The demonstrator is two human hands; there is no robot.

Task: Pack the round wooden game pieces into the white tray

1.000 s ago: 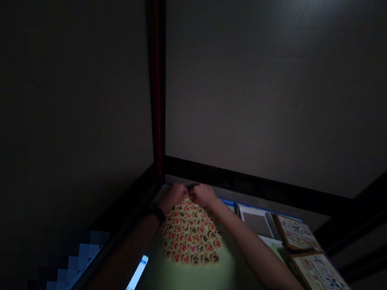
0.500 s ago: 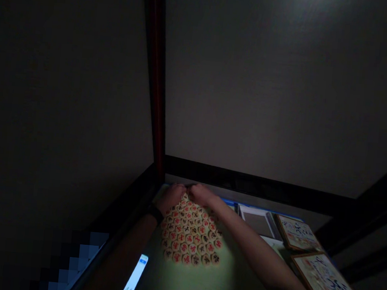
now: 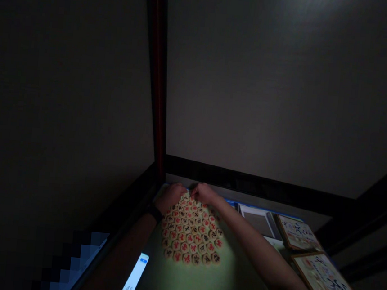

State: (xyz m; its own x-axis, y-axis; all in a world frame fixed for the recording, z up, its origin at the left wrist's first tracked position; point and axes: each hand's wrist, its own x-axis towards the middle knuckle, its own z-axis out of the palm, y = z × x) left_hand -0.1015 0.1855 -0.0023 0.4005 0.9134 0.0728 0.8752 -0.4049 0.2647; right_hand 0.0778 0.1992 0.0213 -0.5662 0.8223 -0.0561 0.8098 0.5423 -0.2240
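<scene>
Round, pale Chinese chess pieces [image 3: 189,237] with red and black characters lie in close rows, narrowing toward the far end. My left hand [image 3: 171,197], with a dark band at the wrist, rests at the far left edge of the rows. Its fingers are bent inward, and what they hold is hard to see in the dim light. Across from it, my right hand [image 3: 204,194] is closed in a pinch at the far tip of the rows, its fingertips on a piece there. A small gap separates the two hands.
A light green tabletop [image 3: 184,282] carries the pieces. To the left glows a phone screen [image 3: 133,275]. On the right lie a white-framed tray [image 3: 257,223] and two decorated boxes [image 3: 299,233] with dark lettering. Walls meet in a corner close behind my hands.
My right hand has shifted slightly right, so a gap shows between my hands. My left hand has barely moved. The number on the phone screen has gone from 44 to 46.
</scene>
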